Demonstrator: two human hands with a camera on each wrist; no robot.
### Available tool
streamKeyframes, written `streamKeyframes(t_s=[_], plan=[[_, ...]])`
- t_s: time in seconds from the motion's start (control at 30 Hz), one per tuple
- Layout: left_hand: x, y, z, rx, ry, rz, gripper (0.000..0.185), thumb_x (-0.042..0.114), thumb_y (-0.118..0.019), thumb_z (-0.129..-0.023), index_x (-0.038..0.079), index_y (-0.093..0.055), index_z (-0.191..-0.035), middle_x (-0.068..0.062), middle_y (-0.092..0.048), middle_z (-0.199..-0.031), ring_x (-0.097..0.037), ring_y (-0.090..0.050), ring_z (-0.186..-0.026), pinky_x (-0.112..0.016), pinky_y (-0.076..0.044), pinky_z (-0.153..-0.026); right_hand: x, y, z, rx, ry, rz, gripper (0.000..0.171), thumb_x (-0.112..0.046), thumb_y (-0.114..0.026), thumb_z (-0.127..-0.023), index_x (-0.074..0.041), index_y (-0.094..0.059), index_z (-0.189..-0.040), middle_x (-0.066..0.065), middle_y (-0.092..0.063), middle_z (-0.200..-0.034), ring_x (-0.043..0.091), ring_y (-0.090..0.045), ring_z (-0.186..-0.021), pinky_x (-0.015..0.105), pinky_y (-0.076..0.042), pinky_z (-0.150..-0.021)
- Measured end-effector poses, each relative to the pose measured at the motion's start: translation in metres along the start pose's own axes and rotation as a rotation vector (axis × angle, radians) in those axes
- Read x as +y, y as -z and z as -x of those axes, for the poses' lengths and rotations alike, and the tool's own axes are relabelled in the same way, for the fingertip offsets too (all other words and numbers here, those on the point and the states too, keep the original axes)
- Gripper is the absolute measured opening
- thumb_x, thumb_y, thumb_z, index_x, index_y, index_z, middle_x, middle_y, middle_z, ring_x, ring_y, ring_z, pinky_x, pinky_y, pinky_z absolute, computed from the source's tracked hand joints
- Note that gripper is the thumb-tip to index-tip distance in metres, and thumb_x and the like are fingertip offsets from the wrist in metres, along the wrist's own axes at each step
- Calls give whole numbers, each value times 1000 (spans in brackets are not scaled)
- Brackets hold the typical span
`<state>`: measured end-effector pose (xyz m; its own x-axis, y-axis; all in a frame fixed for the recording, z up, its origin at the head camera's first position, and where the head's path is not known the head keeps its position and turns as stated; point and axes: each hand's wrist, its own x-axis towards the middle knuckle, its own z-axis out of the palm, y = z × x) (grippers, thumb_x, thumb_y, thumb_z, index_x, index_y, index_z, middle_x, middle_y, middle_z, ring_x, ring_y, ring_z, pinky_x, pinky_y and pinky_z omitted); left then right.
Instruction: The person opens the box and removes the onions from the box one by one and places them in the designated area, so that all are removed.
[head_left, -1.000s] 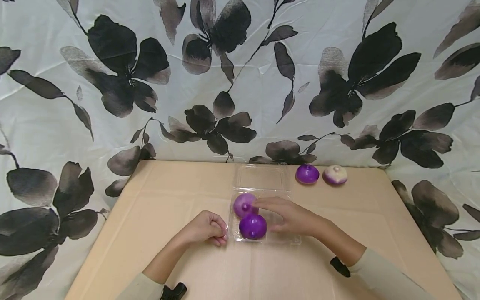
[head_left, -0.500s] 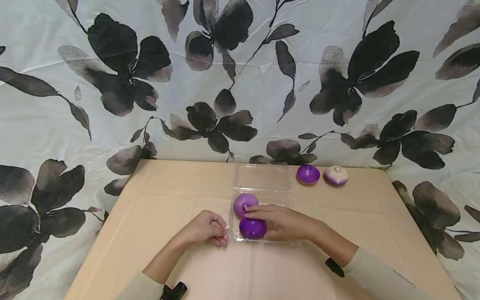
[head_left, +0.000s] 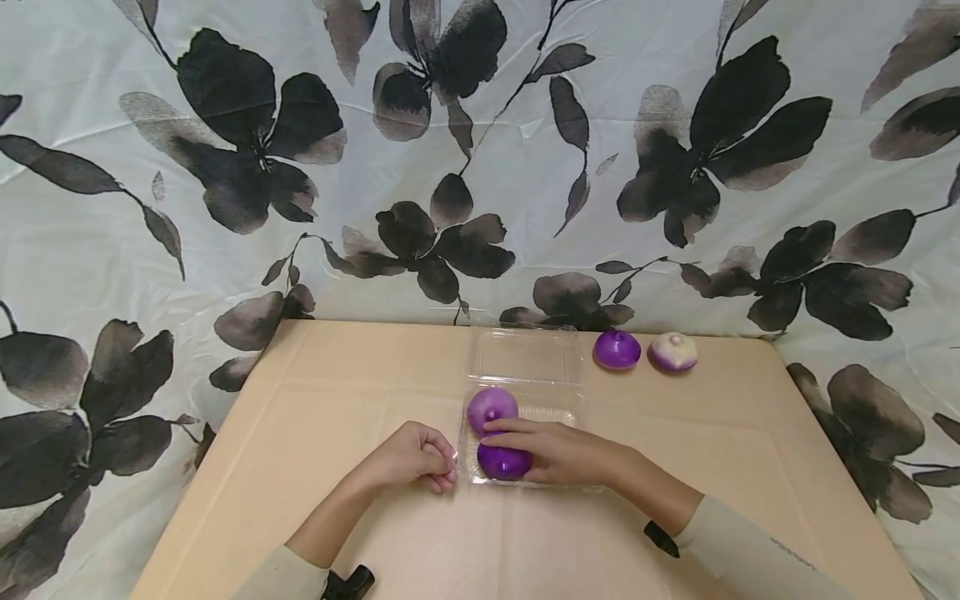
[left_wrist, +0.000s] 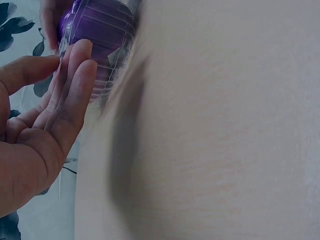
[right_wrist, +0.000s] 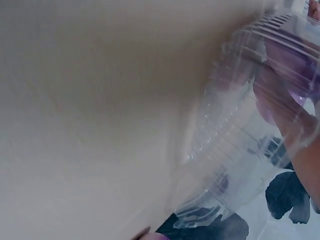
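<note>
A clear plastic box sits open near the middle of the tan table, its lid laid flat behind it. Two purple onions are inside — a pale one at the back and a dark purple onion at the front, touching each other.

The right hand lies over the dark purple onion. Its fingers curl around the onion's top and side, so it grips the onion while the onion sits in the box. The arm comes in low from the right, with the wrist close to the table.

The left hand is at the box's left edge. Its fingertips pinch the thin plastic rim — likely to keep the light box from sliding while the other hand works. The fingers are bent together and the palm faces the box.

Two more onions wait at the far right of the table, well apart from the hands: a purple one and a whiter one just beside it.

A cloth with big dark flowers hangs behind.
</note>
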<state>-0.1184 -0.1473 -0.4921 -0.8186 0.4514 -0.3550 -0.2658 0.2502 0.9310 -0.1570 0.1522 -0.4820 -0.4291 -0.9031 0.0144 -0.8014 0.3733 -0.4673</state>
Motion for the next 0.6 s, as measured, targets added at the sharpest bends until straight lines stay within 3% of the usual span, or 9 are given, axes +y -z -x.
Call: streamKeyframes(t_s=[0.33, 0.6], plan=[[0, 0, 0, -1, 3, 2, 11, -6, -60, -86, -9, -66, -95, -19, -76, -82, -26, -77, -72, -39, -69, -70, 3, -7, -2, 56, 29, 52, 73, -17, -82, -87, -27, -50, -151, 4, -48, -158, 27, -54, -141, 42, -57, -107], [2, 0, 1, 0, 3, 4, 13, -6, -58, -86, -10, -66, -96, -21, -76, -83, -28, -77, -73, -38, -69, -70, 1, -3, 2, 62, 1, 56, 75, -18, -83, -86, -26, -48, -153, 3, -48, -158, 29, -55, -139, 43, -57, -107]])
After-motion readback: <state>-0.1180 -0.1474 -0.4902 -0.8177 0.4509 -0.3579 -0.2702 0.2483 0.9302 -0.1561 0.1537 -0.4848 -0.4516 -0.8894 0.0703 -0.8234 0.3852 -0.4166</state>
